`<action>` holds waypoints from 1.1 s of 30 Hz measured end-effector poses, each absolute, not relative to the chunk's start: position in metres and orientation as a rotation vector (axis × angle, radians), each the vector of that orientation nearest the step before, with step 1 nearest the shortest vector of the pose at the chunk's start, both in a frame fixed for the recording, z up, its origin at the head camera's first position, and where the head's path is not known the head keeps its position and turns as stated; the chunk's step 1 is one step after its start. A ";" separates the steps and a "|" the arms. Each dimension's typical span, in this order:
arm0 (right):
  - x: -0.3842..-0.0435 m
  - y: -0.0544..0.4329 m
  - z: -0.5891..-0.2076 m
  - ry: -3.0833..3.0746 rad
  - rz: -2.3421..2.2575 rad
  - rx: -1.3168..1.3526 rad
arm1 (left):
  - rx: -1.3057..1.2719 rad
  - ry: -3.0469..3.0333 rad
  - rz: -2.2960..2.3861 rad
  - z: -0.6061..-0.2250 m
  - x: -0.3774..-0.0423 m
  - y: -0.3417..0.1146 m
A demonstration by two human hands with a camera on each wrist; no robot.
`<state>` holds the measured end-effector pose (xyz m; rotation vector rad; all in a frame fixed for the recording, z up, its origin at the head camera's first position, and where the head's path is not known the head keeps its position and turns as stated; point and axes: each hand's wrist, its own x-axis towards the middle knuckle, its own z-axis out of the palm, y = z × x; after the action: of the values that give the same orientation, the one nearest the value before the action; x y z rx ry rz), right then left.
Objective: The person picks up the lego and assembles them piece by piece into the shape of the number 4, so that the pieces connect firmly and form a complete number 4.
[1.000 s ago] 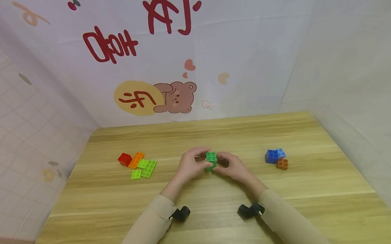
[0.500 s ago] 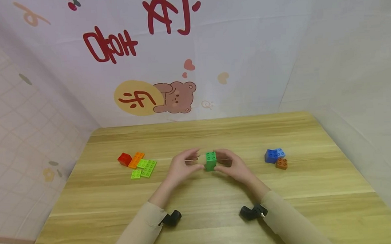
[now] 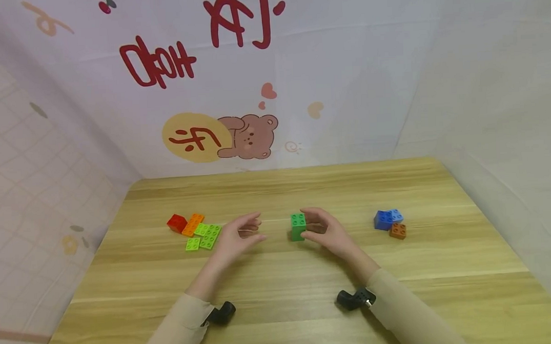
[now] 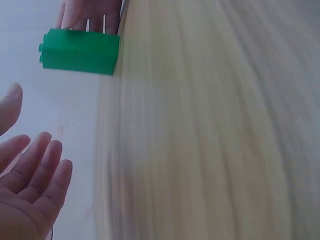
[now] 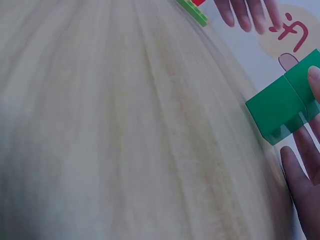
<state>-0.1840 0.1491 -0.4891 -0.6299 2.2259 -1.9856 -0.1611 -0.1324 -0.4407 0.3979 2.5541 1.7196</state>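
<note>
Two green building bricks [image 3: 298, 227], stacked into a small upright tower with studs on top, stand at the middle of the table. The seam between the bricks [image 4: 80, 51] shows in the left wrist view. My right hand [image 3: 328, 232] holds the tower from the right, thumb on the near side and fingers behind; in the right wrist view the thumb lies over the green bricks [image 5: 280, 107]. My left hand [image 3: 234, 239] is apart from the tower, fingers loosely bent with nothing between them, just right of several lime-green flat bricks [image 3: 209, 237].
On the left a red brick [image 3: 176, 223] and an orange flat brick [image 3: 193, 225] lie by the lime ones. On the right sit a dark blue brick [image 3: 383, 220], a light blue one [image 3: 397, 215] and a brown one [image 3: 398, 231]. Printed cloth [image 3: 344, 61] rises behind the wooden table [image 3: 281, 305].
My left hand has let go of the green bricks and moved left, towards the lime bricks. The right hand has stayed at the tower, which has hardly moved.
</note>
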 end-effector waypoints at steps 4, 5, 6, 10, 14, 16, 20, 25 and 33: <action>-0.184 0.148 -0.488 2.211 -1.983 -0.634 | 0.380 2.559 1.721 -0.441 -0.158 -0.145; -0.184 0.148 -0.488 2.209 -1.980 -0.631 | 0.374 2.565 1.721 -0.442 -0.157 -0.148; -0.185 0.148 -0.488 2.209 -1.980 -0.626 | 0.364 2.570 1.718 -0.443 -0.156 -0.150; -0.186 0.147 -0.489 2.221 -1.991 -0.609 | 0.330 2.596 1.701 -0.445 -0.154 -0.160; -0.186 0.146 -0.490 2.228 -2.007 -0.595 | 0.300 2.620 1.710 -0.446 -0.153 -0.169; -0.186 0.146 -0.490 2.238 -1.999 -0.591 | 0.289 2.644 1.710 -0.446 -0.152 -0.173; -0.185 0.144 -0.490 2.243 -1.991 -0.594 | 0.262 2.707 1.671 -0.446 -0.152 -0.182; -0.177 0.140 -0.473 2.238 -2.009 -0.619 | 0.245 2.756 1.611 -0.448 -0.152 -0.192; -0.187 0.144 -0.498 2.261 -2.020 -0.671 | 0.187 2.833 1.558 -0.450 -0.153 -0.204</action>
<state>-0.1874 0.1438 -0.4976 -0.6711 2.2607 -2.0202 -0.1529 -0.2044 -0.4503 0.1868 2.8327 1.5582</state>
